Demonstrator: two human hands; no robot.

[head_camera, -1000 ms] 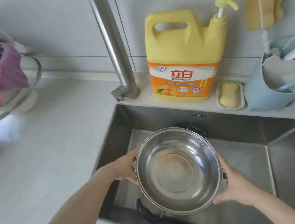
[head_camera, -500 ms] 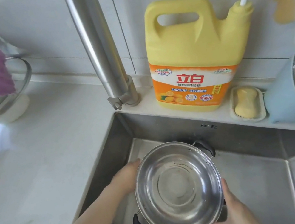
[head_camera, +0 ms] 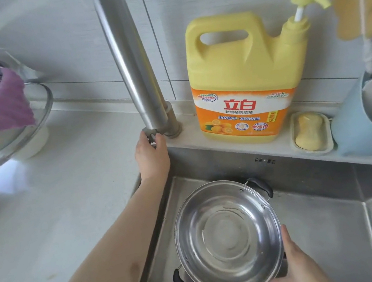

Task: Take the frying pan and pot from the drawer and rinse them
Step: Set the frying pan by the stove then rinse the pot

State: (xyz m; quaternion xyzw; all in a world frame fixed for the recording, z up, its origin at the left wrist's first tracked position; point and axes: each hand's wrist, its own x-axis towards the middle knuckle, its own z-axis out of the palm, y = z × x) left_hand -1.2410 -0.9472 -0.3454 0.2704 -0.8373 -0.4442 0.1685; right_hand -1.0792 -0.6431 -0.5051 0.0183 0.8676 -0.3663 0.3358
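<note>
**Pot held in the sink, left hand up at the faucet lever**

Down in the steel sink [head_camera: 344, 224], seen from the head camera, the stainless pot [head_camera: 228, 239] sits low at the near side, tilted so its open mouth faces up toward the camera. Its two black handles lie on a diagonal, one at the far right of the rim, one at the near left. The right hand [head_camera: 299, 267] holds it at the near right of the rim, fingers wrapped round the outer wall. No frying pan can be seen.

The left hand [head_camera: 151, 156] is well apart from the pot, reaching far and left to the base of the faucet [head_camera: 130, 58]; its fingertips close around the small lever [head_camera: 152, 138] there, though how firmly they pinch is hard to tell. No water is running. The spout end is out of frame above, so whether the pot lies under it cannot be told; turning the lever looks like the next step, and the pot may need shifting to meet the stream.

On the ledge to the right stands a yellow dish-detergent jug [head_camera: 240, 76] with a pump, its orange label reading 立白 in red, with smaller Chinese lines below that are mostly too fine to read. Right of it sits a soap bar [head_camera: 309, 131] in a dish.
</note>
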